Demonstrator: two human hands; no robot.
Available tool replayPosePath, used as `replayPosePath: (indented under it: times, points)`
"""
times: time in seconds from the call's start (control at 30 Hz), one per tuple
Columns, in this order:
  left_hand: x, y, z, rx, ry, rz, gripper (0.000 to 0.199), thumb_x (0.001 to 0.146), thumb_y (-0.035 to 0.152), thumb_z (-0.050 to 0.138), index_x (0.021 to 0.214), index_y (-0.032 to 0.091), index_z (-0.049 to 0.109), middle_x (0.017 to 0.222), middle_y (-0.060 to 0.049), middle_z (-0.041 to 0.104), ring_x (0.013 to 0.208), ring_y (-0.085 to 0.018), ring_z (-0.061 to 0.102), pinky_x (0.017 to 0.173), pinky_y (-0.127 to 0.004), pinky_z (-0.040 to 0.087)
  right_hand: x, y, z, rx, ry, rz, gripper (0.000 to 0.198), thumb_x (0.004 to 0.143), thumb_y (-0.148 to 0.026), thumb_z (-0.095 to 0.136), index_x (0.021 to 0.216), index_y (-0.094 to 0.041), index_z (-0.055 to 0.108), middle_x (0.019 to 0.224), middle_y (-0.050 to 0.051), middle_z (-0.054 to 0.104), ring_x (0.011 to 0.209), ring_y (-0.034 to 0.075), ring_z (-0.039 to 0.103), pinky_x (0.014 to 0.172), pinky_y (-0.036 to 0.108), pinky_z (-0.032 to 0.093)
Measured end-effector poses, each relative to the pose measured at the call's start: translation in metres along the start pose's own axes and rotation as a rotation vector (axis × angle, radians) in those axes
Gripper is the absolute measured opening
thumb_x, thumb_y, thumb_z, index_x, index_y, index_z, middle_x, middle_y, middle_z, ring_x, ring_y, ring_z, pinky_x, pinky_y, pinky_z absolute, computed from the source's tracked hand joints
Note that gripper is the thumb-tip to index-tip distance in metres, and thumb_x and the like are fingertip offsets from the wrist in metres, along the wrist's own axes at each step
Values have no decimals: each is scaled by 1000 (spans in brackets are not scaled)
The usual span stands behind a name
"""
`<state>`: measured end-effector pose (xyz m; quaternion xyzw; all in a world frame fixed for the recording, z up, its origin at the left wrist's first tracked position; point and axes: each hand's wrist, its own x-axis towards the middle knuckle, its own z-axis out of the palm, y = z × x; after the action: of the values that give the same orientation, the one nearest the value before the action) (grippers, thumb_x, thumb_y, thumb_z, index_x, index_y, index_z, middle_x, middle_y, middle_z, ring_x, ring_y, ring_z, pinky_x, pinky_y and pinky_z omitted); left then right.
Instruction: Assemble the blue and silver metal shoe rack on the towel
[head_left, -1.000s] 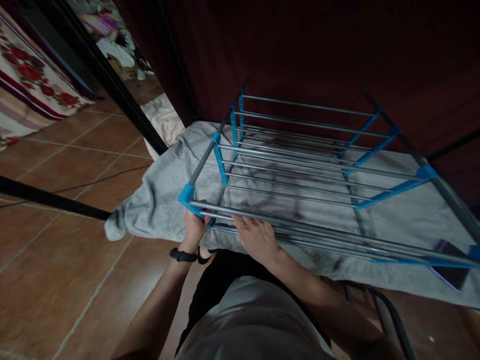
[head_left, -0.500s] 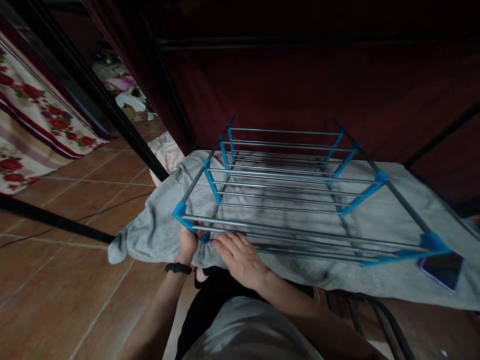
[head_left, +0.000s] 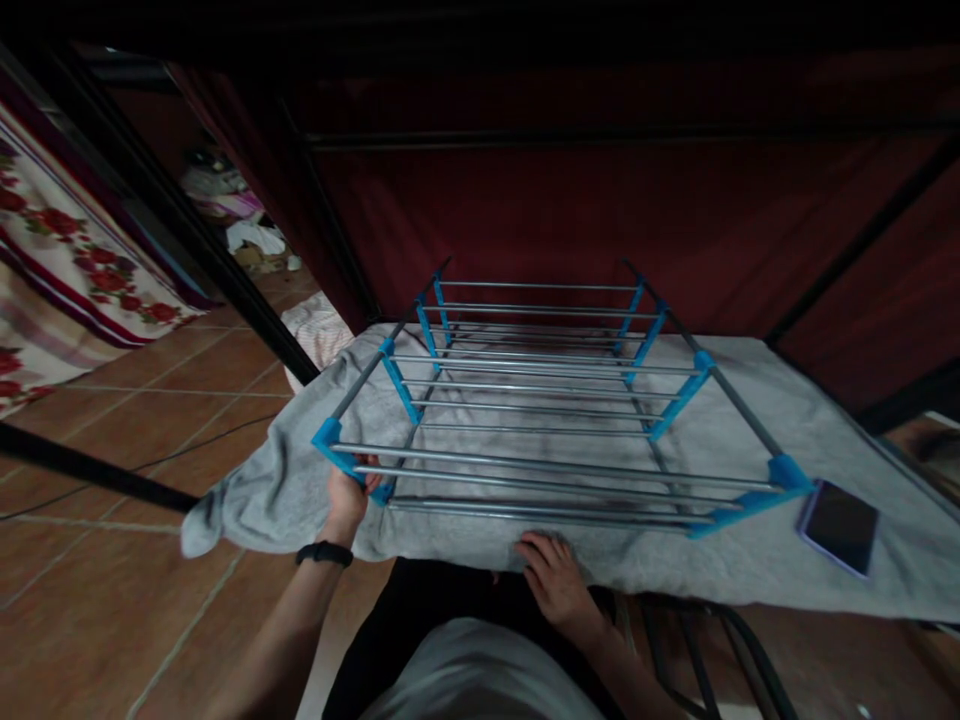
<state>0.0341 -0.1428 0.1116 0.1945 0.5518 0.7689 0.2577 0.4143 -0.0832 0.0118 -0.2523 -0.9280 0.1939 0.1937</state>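
A multi-tier metal rack (head_left: 679, 403) with grey bars and blue plastic brackets lies on a grey cover. My left hand (head_left: 349, 495), with a black band on the wrist, is closed around the blue bracket at the rack's near left corner; its fingers partly disappear behind the bracket and bars. Just in front of the lowest near bars, my right hand (head_left: 556, 585) rests at the cover's front edge. Its fingers are slightly bent and apart, holding nothing, and it does not touch the rack.
The grey cover (head_left: 739, 560) spreads under the rack, and a phone (head_left: 840, 528) lies on it at the right. Dark red fabric (head_left: 540, 220) hangs behind. Black metal poles (head_left: 97, 468) frame the left side. A dark tubular frame (head_left: 739, 625) stands below the front edge, above tiled floor.
My right hand has come off the rack's near bars and moved right and down to the cover's edge. My left hand keeps its hold on the corner. The view has shifted slightly.
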Motion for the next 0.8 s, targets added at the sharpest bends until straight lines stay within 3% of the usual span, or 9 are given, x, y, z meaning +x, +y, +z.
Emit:
replayPosePath:
  times: [0.33, 0.8]
  points:
    - [0, 0, 0, -44, 50, -26, 33, 73, 44, 54, 54, 22, 40, 40, 2, 43, 30, -10, 33, 29, -23, 23, 4, -5, -1, 54, -35, 27, 49, 88, -11, 51, 134, -27, 51, 135, 7, 55, 122, 23, 52, 105, 44, 44]
    - [-2, 3, 3, -57, 153, -55, 33, 68, 42, 55, 49, 22, 37, 35, 4, 35, 30, -11, 34, 28, -23, 25, 10, -5, -2, 81, -120, 32, 57, 80, -7, 56, 134, -26, 48, 136, 5, 52, 122, 21, 48, 105, 41, 40]
